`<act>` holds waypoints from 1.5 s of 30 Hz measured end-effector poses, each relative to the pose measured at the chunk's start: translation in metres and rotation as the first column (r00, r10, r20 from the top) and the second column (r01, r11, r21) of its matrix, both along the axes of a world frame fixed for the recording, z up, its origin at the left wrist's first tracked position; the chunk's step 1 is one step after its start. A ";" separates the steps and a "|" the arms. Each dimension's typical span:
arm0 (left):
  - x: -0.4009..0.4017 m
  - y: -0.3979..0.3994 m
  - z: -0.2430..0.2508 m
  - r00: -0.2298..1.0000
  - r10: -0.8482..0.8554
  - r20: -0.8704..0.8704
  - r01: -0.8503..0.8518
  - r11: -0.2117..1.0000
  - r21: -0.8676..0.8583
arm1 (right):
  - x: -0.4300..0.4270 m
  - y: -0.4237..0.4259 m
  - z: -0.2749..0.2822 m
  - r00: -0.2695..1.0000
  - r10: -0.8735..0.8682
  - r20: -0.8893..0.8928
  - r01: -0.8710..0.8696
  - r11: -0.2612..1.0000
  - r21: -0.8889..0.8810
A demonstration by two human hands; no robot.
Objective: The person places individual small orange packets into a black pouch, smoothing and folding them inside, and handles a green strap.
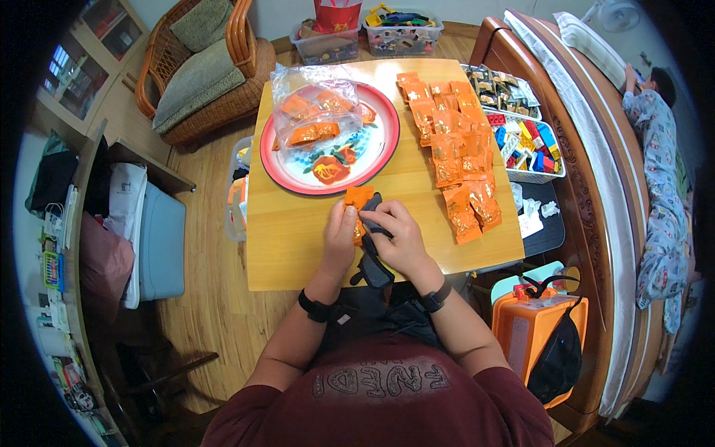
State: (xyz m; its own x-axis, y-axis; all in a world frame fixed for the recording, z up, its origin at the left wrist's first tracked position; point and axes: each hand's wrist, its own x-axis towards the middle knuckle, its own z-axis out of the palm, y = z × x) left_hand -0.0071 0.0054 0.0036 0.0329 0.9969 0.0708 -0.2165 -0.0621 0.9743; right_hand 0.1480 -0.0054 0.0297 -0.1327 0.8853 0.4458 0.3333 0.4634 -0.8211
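Note:
Near the front edge of the wooden table (290, 246), my left hand (339, 232) grips a small orange foil packet (359, 195). My right hand (399, 237) pinches dark grey fabric (374, 268), perhaps a glove, which hangs beside the packet over the table edge. Beyond my hands lies a round enamel tray (357, 181) with a red rim and painted flowers. On the tray rests a clear plastic bag (285, 125) with several orange packets (313, 133) in and by it. Many more orange packets (447, 139) lie in overlapping rows on the right part of the table.
Right of the table stand a basket of toy bricks (528, 146), a tray of dark packets (500, 89) and an orange case (514, 329). A wicker armchair (206, 72) is at the back left. A person (659, 145) lies on the bed at the far right.

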 end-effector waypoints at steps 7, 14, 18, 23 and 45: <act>0.004 0.002 0.000 0.999 0.013 0.053 -0.014 0.999 0.034 | -0.001 -0.001 0.003 0.996 0.046 0.076 -0.054 0.993 0.106; 0.001 0.003 0.009 0.954 0.136 0.266 -0.127 0.991 -0.053 | -0.007 -0.002 0.005 0.986 0.135 0.093 -0.148 0.977 0.151; 0.004 0.005 0.012 0.957 0.115 0.266 -0.116 0.993 -0.015 | -0.009 -0.001 -0.004 0.999 0.016 0.042 -0.018 0.999 0.050; 0.002 0.003 0.016 0.973 0.101 0.207 -0.095 0.995 -0.040 | -0.011 -0.002 0.001 0.999 0.017 0.049 -0.022 0.995 0.099; 0.001 0.007 0.010 0.874 0.213 0.436 -0.156 0.974 -0.162 | -0.006 -0.003 0.004 0.997 0.024 -0.069 -0.019 0.997 0.080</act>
State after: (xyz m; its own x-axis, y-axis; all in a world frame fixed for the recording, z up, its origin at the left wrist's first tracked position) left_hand -0.0065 0.0124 0.0133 -0.1591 0.9836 -0.0849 -0.6272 -0.0343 0.7781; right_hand 0.1417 -0.0088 0.0341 -0.1173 0.8439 0.5236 0.2656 0.5347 -0.8022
